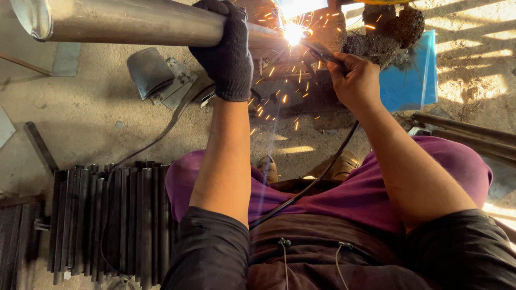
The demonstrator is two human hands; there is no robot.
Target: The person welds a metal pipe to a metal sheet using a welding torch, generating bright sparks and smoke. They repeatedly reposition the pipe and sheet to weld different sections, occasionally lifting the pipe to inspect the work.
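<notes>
The gloved left hand [224, 51] wraps the steel pipe [129, 21], whose long axis runs leftward; the bare right hand [355, 80] grips the electrode holder [322, 52] at the sparking joint [293, 33].

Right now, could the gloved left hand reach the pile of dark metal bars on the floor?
Probably yes: the bars lie uncovered beside the left leg, but the left hand is busy gripping the pipe.

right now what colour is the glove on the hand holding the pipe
Black, a knit glove on the left hand gripping the metal pipe; seen in the head view.
</notes>
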